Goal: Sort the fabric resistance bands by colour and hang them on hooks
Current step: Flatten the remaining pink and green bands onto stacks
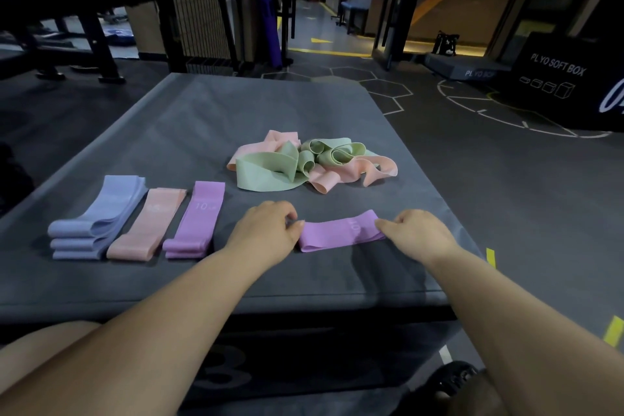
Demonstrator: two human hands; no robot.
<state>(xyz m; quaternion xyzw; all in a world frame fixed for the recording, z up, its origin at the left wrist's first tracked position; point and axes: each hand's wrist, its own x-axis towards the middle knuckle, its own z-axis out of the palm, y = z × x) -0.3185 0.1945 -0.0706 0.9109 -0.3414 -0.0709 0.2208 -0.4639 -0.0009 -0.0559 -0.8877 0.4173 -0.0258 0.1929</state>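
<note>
as left hand, right hand pinch ends, purple band flat

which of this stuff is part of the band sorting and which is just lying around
Job: flat purple fabric band in left hand and right hand; blue band stack; peach band; purple band stack; tangled green-and-pink pile.
Lying about: black plyo soft box; black bag; blue bench.
</note>
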